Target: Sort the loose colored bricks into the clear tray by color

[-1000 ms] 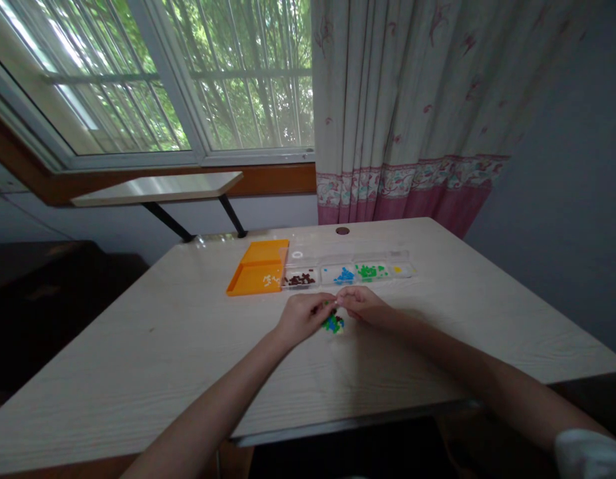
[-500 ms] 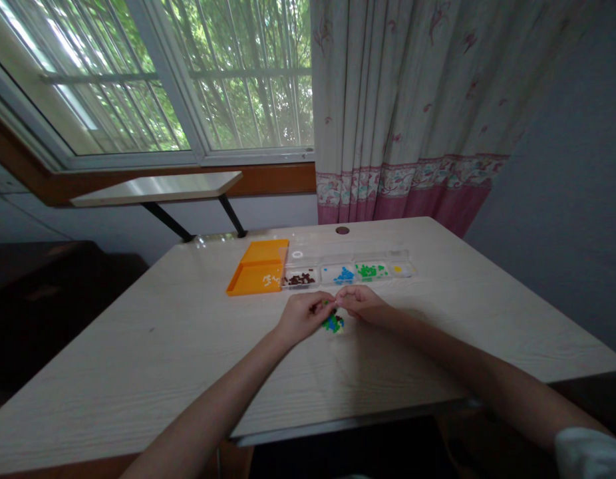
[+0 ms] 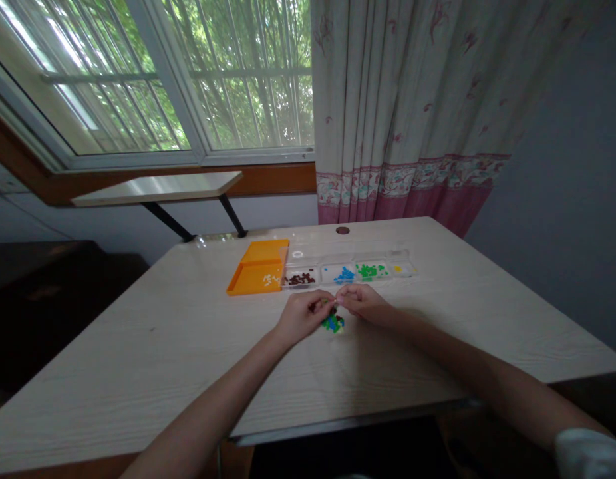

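A small cluster of green, blue and brown pieces (image 3: 332,324) hangs just under my fingers, low over the table. My left hand (image 3: 304,315) is closed on its upper end, thumb and index finger pinched together. My right hand (image 3: 362,304) is closed too, its fingertips meeting the left ones at a tiny pale piece. How that piece joins the cluster is too small to tell. Beyond my hands lies a clear compartment box (image 3: 321,279) holding loose brown pieces (image 3: 300,279), blue pieces (image 3: 344,275), green pieces (image 3: 372,271) and a few yellow pieces (image 3: 398,269).
An open orange case (image 3: 253,279) with small white pieces in it adjoins the clear box on the left. Both stand on a pale wooden table (image 3: 178,359). A raised shelf (image 3: 163,187) is at the back left, and a curtain (image 3: 402,133) hangs behind.
Almost nothing differs. My right hand's fingers have shifted very slightly at the fingertips, while the cluster, box and case stay in place.
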Tool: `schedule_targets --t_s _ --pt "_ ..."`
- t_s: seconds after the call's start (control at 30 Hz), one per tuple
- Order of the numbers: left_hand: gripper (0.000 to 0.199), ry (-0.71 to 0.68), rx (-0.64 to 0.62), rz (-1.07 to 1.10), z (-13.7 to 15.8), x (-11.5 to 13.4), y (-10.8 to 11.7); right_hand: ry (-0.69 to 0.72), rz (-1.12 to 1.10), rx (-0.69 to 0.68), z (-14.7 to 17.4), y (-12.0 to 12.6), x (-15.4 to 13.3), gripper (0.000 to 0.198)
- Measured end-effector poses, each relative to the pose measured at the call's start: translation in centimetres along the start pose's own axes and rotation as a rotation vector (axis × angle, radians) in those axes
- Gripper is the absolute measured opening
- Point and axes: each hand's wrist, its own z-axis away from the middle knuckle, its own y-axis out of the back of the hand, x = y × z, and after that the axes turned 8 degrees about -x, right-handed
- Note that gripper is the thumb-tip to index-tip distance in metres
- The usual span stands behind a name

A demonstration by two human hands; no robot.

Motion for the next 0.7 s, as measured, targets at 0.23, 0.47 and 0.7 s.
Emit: schedule_targets --t_s 0.23,0.47,0.7 --pt "0.016 0.041 0.225 -0.001 0.2 -0.1 1.5 0.102 0.540 -0.089 1.8 1.1 -1.0 0.017" --pt "0.016 0.083 0.367 0.020 0.3 -0.1 2.1 0.129 0.844 -0.158 2.3 1.5 -1.2 0.019" --pt "0.014 0.060 0.390 0.038 0.3 -0.2 2.0 0.115 0.893 -0.174 2.2 1.7 -1.2 0.017"
